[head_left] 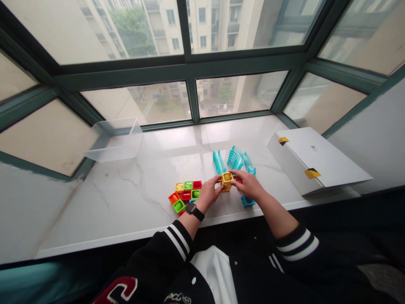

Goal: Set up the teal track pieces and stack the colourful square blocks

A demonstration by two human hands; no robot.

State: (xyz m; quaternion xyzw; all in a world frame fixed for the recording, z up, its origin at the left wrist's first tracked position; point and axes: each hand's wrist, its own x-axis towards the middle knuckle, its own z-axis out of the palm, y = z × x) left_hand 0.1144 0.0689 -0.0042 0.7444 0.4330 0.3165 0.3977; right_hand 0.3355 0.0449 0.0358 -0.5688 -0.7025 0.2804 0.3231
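Both my hands grip a yellow hollow toy block [227, 179] above the white marble sill. My left hand [210, 192], with a black watch at the wrist, closes on its left side. My right hand [248, 184] pinches it from the right. Another yellow piece shows just beneath the held block; I cannot tell whether they are joined. Partly behind my right fingers is a red piece [239, 181]. Below my right hand lies a blue block [247, 201]. Several red, green, yellow and orange blocks [186, 195] sit left of my left hand, partly hidden by it.
Behind my hands lie a straight clear-blue track piece [219, 162], a curved one [236, 158] and another [249, 164]. A clear plastic bin [115, 145] stands at the back left. A white box [319, 160] with yellow-black tape is at right. Windows enclose the sill [126, 211].
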